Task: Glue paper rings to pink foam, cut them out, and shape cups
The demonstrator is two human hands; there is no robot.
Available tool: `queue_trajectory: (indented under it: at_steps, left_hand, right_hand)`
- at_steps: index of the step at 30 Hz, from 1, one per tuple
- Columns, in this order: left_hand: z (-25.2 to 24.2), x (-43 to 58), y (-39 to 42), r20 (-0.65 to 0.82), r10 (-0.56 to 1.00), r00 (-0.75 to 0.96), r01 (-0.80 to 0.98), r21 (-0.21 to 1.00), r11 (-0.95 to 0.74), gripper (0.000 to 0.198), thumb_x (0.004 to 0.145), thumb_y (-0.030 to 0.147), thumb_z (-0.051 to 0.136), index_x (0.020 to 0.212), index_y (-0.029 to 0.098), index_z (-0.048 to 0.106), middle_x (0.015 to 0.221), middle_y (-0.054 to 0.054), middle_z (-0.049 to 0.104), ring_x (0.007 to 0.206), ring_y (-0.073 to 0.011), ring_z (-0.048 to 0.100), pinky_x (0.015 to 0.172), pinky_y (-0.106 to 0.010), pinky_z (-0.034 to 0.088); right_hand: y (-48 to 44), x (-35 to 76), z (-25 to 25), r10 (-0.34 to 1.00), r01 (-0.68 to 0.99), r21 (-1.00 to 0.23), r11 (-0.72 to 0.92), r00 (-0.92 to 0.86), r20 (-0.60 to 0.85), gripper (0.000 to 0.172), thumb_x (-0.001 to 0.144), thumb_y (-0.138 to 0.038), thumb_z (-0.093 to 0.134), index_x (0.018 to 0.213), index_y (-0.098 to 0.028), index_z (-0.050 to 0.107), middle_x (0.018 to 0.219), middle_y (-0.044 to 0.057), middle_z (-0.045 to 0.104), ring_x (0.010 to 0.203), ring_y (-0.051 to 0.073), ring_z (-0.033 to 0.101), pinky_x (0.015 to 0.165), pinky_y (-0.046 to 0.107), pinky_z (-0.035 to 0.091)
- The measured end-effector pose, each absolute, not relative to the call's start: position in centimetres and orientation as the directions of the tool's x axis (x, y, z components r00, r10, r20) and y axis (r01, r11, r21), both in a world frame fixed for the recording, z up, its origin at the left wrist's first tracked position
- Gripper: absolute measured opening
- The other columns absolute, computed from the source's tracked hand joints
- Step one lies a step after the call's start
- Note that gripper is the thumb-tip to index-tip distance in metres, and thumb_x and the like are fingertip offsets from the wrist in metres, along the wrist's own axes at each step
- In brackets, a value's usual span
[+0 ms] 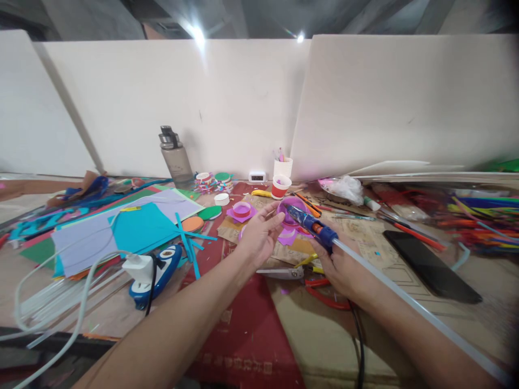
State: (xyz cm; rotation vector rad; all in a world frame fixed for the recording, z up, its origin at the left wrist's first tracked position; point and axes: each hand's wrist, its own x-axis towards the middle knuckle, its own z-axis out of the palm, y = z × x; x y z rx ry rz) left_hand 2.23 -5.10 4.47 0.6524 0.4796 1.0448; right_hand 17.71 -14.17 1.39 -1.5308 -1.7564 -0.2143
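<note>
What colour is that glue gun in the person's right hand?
Mostly dark blue: the glue gun shows best in the head view, the only one here.

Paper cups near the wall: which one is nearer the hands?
The red-banded cup, just beyond the left hand; the plain white cup holding slim sticks stands farther back.

White panels (203,108), bright lights (198,35), grey ceiling (259,19)
</note>
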Motion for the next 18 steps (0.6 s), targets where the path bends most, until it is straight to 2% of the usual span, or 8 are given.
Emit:
queue_trajectory:
  at_steps: [6, 11, 18]
  left_hand:
    - [4.71, 2.13, -5.15, -0.061, 0.894, 0.445, -0.626, 0.693, 0.359, 0.030, 0.070, -0.004, 0.064, 0.094, 0.013, 0.062, 0.086, -0.003, 0.068, 0.069, -0.0079, 0.063, 0.066, -0.017, 0.050]
    - [5.00, 2.07, -5.49, -0.048, 0.894, 0.446, -0.638, 0.684, 0.355, 0.027, 0.068, -0.003, 0.067, 0.089, 0.014, 0.063, 0.075, 0.001, 0.066, 0.058, -0.0062, 0.059, 0.062, -0.017, 0.049]
    - [4.51, 2.06, -5.20, 0.007, 0.906, 0.423, -0.649, 0.700, 0.298, 0.032, 0.069, 0.009, 0.073, 0.099, 0.016, 0.062, 0.080, -0.001, 0.067, 0.063, -0.0095, 0.061, 0.060, -0.020, 0.050]
  right_hand:
    - [-14.19, 17.60, 1.83, 0.767, 0.899, -0.347, 0.267, 0.020, 0.641, 0.036, 0.090, -0.033, 0.044, 0.122, -0.019, 0.051, 0.109, 0.010, 0.067, 0.099, 0.023, 0.064, 0.084, 0.035, 0.051]
    - [-14.24, 17.62, 1.86, 0.780, 0.891, -0.370, 0.264, 0.029, 0.625, 0.036, 0.090, -0.035, 0.043, 0.121, -0.018, 0.052, 0.113, 0.012, 0.066, 0.104, 0.024, 0.063, 0.087, 0.037, 0.051]
    - [-14.23, 17.62, 1.88, 0.773, 0.884, -0.383, 0.270, 0.038, 0.633, 0.036, 0.090, -0.036, 0.044, 0.121, -0.019, 0.051, 0.115, 0.011, 0.065, 0.105, 0.023, 0.063, 0.087, 0.035, 0.051]
